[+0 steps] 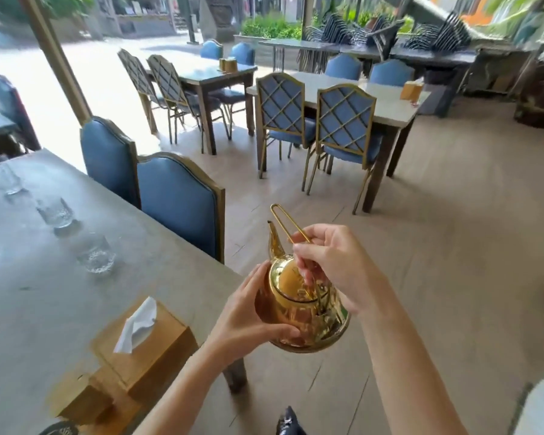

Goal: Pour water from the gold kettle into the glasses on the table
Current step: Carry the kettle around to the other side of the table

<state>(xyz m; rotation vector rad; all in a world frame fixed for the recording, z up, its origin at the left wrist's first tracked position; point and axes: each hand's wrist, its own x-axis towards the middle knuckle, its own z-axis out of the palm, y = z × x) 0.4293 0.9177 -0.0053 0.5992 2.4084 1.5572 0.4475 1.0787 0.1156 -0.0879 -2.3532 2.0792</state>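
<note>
We hold the shiny gold metal kettle [299, 306] in the air off the grey surface [44, 296], its spout aimed at twelve o'clock. Our left hand [248, 312] cups its body; our right hand [333, 265] pinches the thin wire handle. Three clear cut glasses [95, 254] stand at ten o'clock.

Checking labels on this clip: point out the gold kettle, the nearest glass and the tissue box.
gold kettle [299, 312]: head view, on its shiny body below the lid.
nearest glass [95, 253]: head view, on its clear side wall.
tissue box [157, 350]: head view, on its wooden top.
</note>
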